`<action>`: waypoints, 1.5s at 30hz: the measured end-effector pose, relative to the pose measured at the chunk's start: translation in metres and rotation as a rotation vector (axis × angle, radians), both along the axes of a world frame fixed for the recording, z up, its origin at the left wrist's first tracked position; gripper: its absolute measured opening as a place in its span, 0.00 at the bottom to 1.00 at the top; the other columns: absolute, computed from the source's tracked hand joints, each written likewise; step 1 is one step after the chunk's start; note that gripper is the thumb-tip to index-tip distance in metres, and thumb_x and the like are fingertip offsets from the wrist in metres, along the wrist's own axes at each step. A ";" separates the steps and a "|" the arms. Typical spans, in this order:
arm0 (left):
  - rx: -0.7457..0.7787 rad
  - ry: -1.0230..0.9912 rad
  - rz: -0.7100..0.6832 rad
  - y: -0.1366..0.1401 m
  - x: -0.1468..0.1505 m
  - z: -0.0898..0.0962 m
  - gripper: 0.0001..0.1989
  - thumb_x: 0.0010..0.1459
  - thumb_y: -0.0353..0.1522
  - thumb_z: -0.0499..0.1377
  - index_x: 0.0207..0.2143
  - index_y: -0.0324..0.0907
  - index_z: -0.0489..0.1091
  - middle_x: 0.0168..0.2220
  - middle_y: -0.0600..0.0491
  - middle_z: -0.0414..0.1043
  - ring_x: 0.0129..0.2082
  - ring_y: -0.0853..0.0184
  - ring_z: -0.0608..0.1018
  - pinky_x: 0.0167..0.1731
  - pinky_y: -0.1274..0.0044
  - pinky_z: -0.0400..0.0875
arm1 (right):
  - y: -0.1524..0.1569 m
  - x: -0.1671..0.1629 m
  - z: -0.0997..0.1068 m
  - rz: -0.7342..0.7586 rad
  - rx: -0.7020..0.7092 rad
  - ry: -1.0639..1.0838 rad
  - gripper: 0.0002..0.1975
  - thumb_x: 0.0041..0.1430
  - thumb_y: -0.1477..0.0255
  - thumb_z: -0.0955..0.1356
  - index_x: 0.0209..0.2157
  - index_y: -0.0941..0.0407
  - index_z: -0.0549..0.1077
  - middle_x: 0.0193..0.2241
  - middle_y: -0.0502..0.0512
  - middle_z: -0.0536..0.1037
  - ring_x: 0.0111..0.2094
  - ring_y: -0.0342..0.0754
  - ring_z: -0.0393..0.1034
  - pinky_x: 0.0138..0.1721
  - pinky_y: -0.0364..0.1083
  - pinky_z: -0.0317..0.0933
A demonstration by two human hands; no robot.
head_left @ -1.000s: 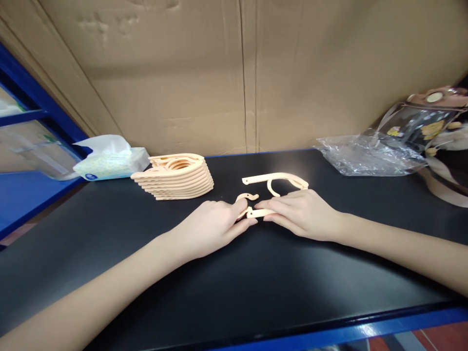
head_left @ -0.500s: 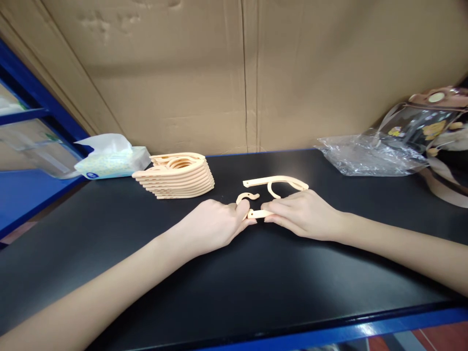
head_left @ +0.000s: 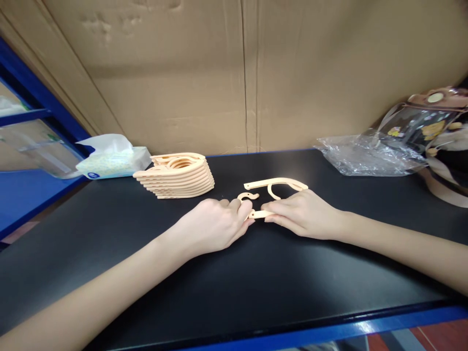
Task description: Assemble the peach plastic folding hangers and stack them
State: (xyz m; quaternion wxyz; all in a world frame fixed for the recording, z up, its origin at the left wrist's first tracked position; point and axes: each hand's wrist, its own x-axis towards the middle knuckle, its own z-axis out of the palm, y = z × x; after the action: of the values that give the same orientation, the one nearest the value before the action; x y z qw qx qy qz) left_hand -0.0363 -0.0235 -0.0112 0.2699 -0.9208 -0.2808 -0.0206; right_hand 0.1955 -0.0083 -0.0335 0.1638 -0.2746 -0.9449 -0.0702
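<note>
My left hand [head_left: 214, 226] is closed in a pinch on a cream plastic hanger hook [head_left: 249, 196], whose curved tip rises past the fingers. My right hand [head_left: 309, 214] pinches a cream hanger arm [head_left: 259, 214]. The arm's holed end reaches the left fingertips; fingers hide how it meets the hook piece. Just beyond the right hand is another curved hanger piece [head_left: 261, 184], its right end close to the knuckles. To the left stands a neat stack of folded cream hangers [head_left: 177, 180].
A tissue box [head_left: 113, 163] sits at the back left beside a blue frame [head_left: 62, 102]. Crumpled clear plastic [head_left: 369, 156] and a transparent bag [head_left: 413, 124] with a strap lie at the right. Cardboard [head_left: 175, 83] stands behind the black table [head_left: 234, 297].
Both hands keep their grips, with the pieces between them nearly still. My left fingers have shifted very slightly around the hook.
</note>
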 end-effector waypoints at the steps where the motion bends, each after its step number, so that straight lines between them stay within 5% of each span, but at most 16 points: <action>1: 0.016 0.010 -0.005 0.000 0.000 0.000 0.13 0.66 0.34 0.42 0.33 0.38 0.61 0.23 0.53 0.67 0.18 0.66 0.72 0.15 0.76 0.50 | 0.000 0.000 0.000 -0.006 -0.018 -0.007 0.19 0.69 0.65 0.54 0.41 0.56 0.72 0.27 0.52 0.79 0.25 0.43 0.70 0.25 0.42 0.51; 25: 0.115 -0.023 -0.088 0.005 -0.001 -0.003 0.15 0.66 0.36 0.44 0.28 0.40 0.60 0.21 0.56 0.66 0.17 0.68 0.71 0.15 0.76 0.50 | 0.002 0.000 0.003 -0.002 -0.144 -0.032 0.17 0.68 0.65 0.55 0.41 0.55 0.72 0.29 0.51 0.79 0.26 0.44 0.70 0.31 0.44 0.54; 34: -0.126 -0.166 -0.089 0.007 0.000 -0.003 0.12 0.64 0.33 0.47 0.28 0.39 0.60 0.20 0.57 0.68 0.18 0.71 0.72 0.17 0.79 0.52 | 0.002 0.000 0.002 -0.038 -0.107 -0.068 0.18 0.68 0.66 0.55 0.41 0.54 0.73 0.27 0.52 0.78 0.27 0.45 0.69 0.32 0.44 0.54; 45: -0.157 -0.195 -0.081 0.006 0.000 -0.005 0.11 0.63 0.33 0.47 0.27 0.40 0.59 0.20 0.57 0.68 0.18 0.71 0.72 0.17 0.78 0.50 | 0.001 -0.001 0.002 -0.013 -0.103 -0.051 0.19 0.68 0.65 0.54 0.41 0.55 0.73 0.27 0.52 0.78 0.25 0.44 0.68 0.30 0.43 0.53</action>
State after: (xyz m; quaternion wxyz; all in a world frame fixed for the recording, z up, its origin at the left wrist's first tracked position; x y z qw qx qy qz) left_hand -0.0363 -0.0176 -0.0164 0.1675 -0.9433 -0.2689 -0.0990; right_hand 0.1945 -0.0071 -0.0315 0.1247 -0.2870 -0.9493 -0.0295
